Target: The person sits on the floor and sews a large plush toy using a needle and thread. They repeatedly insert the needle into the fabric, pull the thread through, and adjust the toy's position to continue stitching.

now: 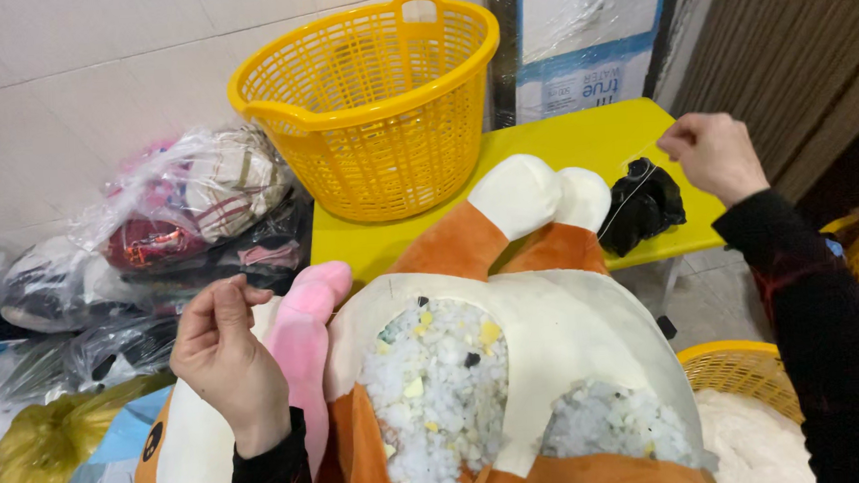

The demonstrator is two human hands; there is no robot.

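Lying across the lap, an orange-and-white plush toy (514,364) is seen split open, stuffing exposed. A thin thread (633,190) is pinched by the right hand (714,153); the left hand (225,355), fingers pressed together, rests on the toy.

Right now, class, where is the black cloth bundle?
In the head view, the black bundle lies on the yellow table, right of the plush toy, below the right hand.
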